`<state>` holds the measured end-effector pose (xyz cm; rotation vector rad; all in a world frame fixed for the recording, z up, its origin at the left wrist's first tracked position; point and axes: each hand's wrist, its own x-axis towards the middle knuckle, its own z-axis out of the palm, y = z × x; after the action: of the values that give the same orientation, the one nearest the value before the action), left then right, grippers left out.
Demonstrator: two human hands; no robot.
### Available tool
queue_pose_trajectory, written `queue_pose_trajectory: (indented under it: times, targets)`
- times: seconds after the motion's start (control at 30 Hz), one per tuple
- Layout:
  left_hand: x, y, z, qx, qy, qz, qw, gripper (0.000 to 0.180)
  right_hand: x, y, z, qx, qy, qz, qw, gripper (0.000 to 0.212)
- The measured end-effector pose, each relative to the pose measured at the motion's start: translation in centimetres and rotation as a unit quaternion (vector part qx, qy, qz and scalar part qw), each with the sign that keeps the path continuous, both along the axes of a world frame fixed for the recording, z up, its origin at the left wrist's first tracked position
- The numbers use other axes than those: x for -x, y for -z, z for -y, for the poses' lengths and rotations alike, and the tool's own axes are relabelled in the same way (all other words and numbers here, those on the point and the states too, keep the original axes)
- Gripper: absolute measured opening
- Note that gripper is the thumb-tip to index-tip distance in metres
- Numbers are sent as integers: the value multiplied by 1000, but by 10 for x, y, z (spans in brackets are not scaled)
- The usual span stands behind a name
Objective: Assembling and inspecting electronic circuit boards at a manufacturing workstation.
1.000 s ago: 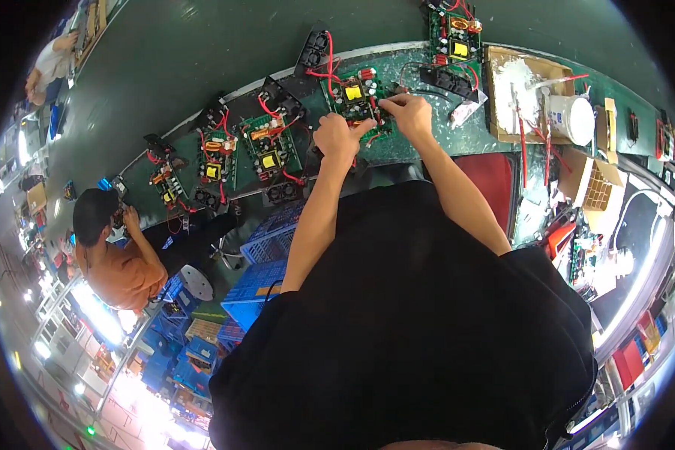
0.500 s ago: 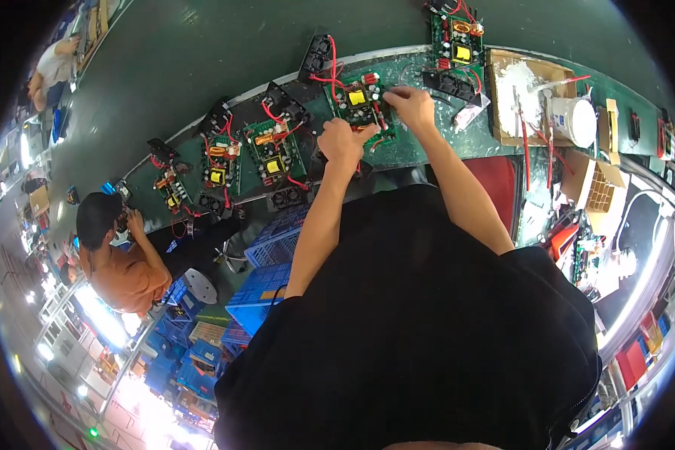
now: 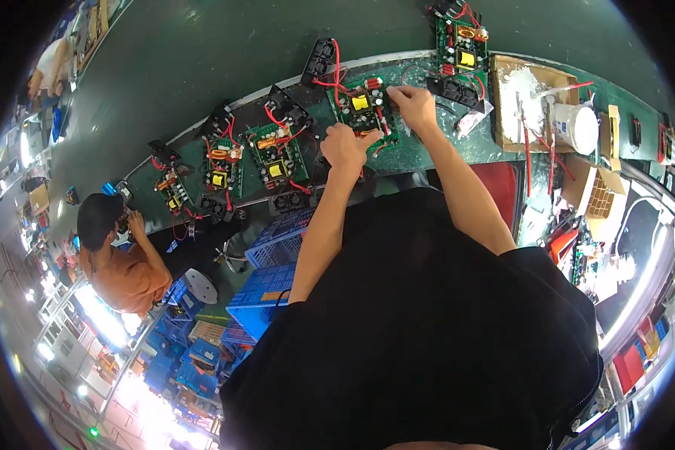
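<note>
A green circuit board (image 3: 345,100) with a yellow-wrapped transformer lies on the bench in front of me. Red wires link it to a black fan panel (image 3: 319,61) at its far left corner. Over the board's near edge, my left hand (image 3: 345,148) is closed, its thumb side reaching across that edge. At the right edge, my right hand (image 3: 415,109) has its fingertips pinched together beside the components. Whatever small part lies between those fingertips is hidden.
More wired circuit boards (image 3: 276,154) line the bench to the left; another board (image 3: 461,49) is far right. A cardboard tray (image 3: 508,139) holds white paste, with a white tub (image 3: 577,126) beside it. Blue crates (image 3: 259,296) stand below left. A co-worker (image 3: 124,262) sits further left.
The whole view has shifted slightly. Both hands stay at the same circuit board, in nearly the same pose.
</note>
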<state>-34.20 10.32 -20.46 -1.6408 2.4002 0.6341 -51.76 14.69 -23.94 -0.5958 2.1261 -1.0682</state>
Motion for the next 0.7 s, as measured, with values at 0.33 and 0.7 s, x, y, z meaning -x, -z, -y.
queue_pose_trajectory:
  times: [0.33,0.7]
  targets:
    - [-4,0,-2,-12,-8,23,1000,90,3,9,2,-33,-24,42,998,36]
    - [-12,6,-13,76,-17,5,997,83,-1,-39,31,20,-78,-111,991,36]
